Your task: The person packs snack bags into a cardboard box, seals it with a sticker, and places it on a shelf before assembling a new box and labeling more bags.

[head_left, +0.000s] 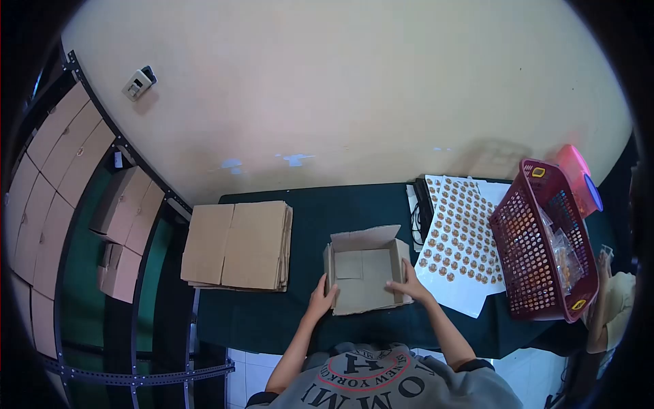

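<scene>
An open cardboard box (361,279) stands on the dark green cloth in front of me, its far flap raised. I look into its bare inside, where a rectangular patch of cardboard shows on the floor. My left hand (323,300) grips the box's left wall near the front corner, fingers outside and thumb at the rim. On the opposite wall my right hand (410,285) is closed, with its thumb reaching inside. A stack of flattened cardboard boxes (235,245) lies to the left of my left hand. Sheets of round stickers (460,232) lie to the right of my right hand.
A maroon plastic basket (545,252) holding clear packets (565,262) stands at the right. Behind it are pink and blue plastic items (578,177). Another person's arm (599,313) shows at the right edge. A metal shelf with closed boxes (44,232) stands left.
</scene>
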`<state>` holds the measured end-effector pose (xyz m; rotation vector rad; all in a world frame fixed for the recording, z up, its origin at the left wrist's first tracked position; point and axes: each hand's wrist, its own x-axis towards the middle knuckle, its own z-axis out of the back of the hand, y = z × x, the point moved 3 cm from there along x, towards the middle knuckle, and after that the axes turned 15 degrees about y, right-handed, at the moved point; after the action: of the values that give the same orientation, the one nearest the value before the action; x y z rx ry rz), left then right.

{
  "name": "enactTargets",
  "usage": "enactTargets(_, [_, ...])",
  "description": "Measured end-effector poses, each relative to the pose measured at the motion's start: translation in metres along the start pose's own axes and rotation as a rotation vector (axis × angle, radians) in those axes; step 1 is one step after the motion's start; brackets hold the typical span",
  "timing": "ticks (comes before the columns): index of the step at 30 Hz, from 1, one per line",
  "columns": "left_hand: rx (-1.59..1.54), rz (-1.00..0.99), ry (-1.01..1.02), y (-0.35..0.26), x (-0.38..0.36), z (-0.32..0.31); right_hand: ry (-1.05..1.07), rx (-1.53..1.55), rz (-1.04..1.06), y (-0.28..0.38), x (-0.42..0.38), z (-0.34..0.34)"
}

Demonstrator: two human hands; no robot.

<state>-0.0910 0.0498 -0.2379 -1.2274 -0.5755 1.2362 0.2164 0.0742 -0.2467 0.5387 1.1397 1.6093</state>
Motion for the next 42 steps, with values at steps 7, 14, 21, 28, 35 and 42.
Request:
enactTargets(7, [0.063,-0.070,0.319,-0.001,-0.032,0.006,0.286,0.028,-0.191,0.039,-0.053,-0.012])
enactTargets(14, [0.224,-0.087,0.302,-0.006,-0.031,-0.016,0.224,-0.098,-0.091,0.048,-0.044,-0.032])
enactTargets(21, [0.342,-0.058,0.021,-0.004,-0.032,-0.027,-0.047,-0.222,-0.023,0.050,-0.047,-0.041])
enactTargets(28, [0.484,-0.033,-0.026,-0.006,-0.027,-0.028,-0.083,-0.154,-0.026,0.046,-0.049,-0.048])
enactTargets(35, [0.375,-0.007,0.010,0.003,-0.032,-0.023,-0.054,-0.251,-0.001,0.043,-0.049,-0.037])
enactTargets(42, [0.443,-0.149,-0.010,-0.017,-0.048,-0.014,-0.038,-0.559,-0.193,0.097,-0.041,-0.016])
